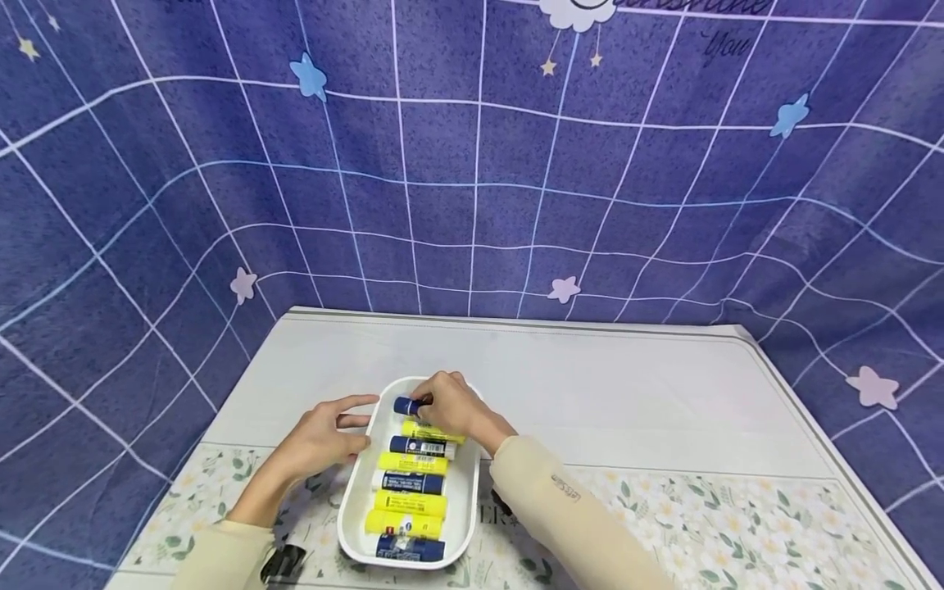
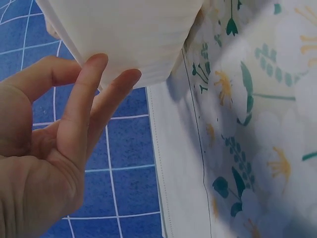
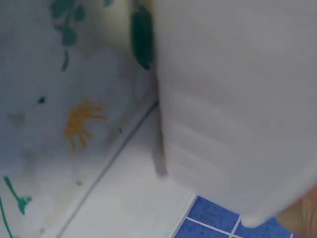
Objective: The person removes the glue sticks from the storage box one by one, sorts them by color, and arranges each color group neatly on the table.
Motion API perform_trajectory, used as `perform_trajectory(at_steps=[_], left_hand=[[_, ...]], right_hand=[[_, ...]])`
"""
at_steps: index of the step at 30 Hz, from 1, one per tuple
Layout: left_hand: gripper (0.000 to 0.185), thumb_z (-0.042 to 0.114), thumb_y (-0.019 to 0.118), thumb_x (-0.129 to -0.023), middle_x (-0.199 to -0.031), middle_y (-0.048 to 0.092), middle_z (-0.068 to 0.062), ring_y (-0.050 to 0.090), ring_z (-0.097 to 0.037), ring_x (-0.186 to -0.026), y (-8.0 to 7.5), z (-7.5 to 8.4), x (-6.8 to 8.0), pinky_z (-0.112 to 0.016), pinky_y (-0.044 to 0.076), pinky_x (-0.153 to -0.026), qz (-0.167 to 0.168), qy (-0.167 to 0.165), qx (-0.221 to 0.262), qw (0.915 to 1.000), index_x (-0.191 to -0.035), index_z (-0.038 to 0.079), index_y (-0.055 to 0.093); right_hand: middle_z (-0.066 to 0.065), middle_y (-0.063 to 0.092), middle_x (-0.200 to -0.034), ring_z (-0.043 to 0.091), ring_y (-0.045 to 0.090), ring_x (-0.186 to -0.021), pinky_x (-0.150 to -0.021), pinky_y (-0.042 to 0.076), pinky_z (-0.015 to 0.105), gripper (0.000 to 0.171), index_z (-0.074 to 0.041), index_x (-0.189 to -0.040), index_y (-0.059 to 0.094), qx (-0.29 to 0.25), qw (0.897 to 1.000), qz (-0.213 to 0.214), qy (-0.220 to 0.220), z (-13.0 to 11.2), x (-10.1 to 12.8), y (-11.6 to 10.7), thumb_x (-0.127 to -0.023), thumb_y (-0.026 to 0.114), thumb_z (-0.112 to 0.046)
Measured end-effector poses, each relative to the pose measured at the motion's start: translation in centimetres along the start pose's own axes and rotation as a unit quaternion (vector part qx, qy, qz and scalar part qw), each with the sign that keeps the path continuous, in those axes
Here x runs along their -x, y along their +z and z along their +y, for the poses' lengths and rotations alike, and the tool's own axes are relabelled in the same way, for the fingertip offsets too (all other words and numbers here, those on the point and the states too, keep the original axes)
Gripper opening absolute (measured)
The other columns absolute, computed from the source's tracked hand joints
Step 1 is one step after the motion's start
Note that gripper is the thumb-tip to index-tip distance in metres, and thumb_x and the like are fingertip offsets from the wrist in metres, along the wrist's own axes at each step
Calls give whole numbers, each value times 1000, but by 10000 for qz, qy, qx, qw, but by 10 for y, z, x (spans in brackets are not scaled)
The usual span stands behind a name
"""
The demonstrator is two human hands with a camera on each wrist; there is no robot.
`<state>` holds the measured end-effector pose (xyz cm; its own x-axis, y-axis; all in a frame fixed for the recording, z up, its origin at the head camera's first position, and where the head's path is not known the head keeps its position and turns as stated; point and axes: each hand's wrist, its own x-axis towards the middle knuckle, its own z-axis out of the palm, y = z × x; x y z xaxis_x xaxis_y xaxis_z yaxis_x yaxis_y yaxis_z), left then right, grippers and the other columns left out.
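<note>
8 glue sticks lie in a white tray (image 1: 354,524) on the desk (image 1: 627,393), stacked in a row from 6 o'clock to 12 o'clock, yellow and dark blue by turns. The right hand (image 1: 451,406) reaches in from 4 o'clock and its fingers curl round the blue glue stick (image 1: 408,406) at the far, 12 o'clock end of the row, pinching it as it lies crosswise inside the tray. The left hand (image 1: 320,438) sits at 9 o'clock of the tray, fingers straight and spread, their tips touching the tray's outer wall; the left wrist view shows 2 fingertips (image 2: 94,64) pressed against the white ribbed side. Both arms wear cream sleeves (image 1: 560,508). Under the near half of the tray lies a floral mat (image 1: 737,524) with green leaves and pale blossoms, while the far half rests on the plain white part of the desk. Behind it all hangs a blue grid-patterned cloth (image 1: 472,164) with stars.
</note>
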<state>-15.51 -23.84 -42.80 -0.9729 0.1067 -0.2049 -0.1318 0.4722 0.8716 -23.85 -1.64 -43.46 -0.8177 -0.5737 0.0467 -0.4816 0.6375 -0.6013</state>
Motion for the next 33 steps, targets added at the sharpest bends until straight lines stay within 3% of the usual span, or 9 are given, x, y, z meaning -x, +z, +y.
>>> perform_trajectory(at_steps=[3,7,10,13,16,18,26,33], left_hand=[[69,2,70,-89,-135,65,-30,77,-30,-99,0,-1,-1,-39,67,-71,93,-70,39,9999,-154,7,48],[70,1,72,-86,-132,67,-29,78,-29,-96,0,-1,0,-39,68,-69,222,-122,-17,9997,-152,7,50],[70,0,72,-84,-130,68,-29,78,-29,-93,0,0,0,-39,68,-69,315,-135,-58,9994,-151,6,53],[70,0,71,-83,-130,69,-29,79,-28,-91,1,1,0,-38,68,-69,333,-142,-113,9993,-151,7,53],[70,0,71,-82,-130,70,-27,79,-27,-92,3,3,-2,-38,68,-69,393,-170,-173,9989,-150,9,55],[69,1,70,-82,-129,70,-26,79,-27,-93,4,4,-4,-37,68,-69,434,-154,-241,9986,-150,8,55],[67,1,70,-84,-129,70,-26,79,-30,-94,5,9,-7,-36,67,-66,443,-83,-457,9979,-149,6,55],[67,1,69,-84,-129,70,-27,78,-30,-95,0,5,-7,-36,67,-66,487,-86,-508,9975,-150,4,54]], right_hand=[[6,80,-112,14,72,-98,-107,52,34,27,-9,-121,78,-513,9984,201,-140,0,3,-8,-94,74,-9],[15,78,-112,20,75,-93,-80,64,26,29,-4,-122,76,-1543,9853,733,-82,7,4,-22,-93,73,-5],[18,78,-111,20,75,-91,-75,63,23,29,-3,-121,76,-2344,9622,1369,238,19,2,-33,-92,72,-3],[19,78,-109,17,73,-90,-76,63,23,29,-3,-120,77,-2906,9313,2060,761,36,0,-44,-91,72,-4],[19,78,-109,15,72,-89,-78,62,22,26,-2,-116,78,-3071,9051,2664,1246,56,0,-51,-90,73,-4],[18,79,-108,14,72,-87,-76,61,21,24,-2,-114,79,-2993,8940,2945,1562,71,1,-53,-90,74,-5],[17,79,-105,20,74,-85,-68,61,22,24,-2,-111,80,-2541,8745,3199,2615,113,14,-42,-89,75,-9],[18,78,-108,29,74,-97,-77,63,28,27,-2,-114,78,-2334,8758,3037,2938,124,18,-37,-90,74,-11]])
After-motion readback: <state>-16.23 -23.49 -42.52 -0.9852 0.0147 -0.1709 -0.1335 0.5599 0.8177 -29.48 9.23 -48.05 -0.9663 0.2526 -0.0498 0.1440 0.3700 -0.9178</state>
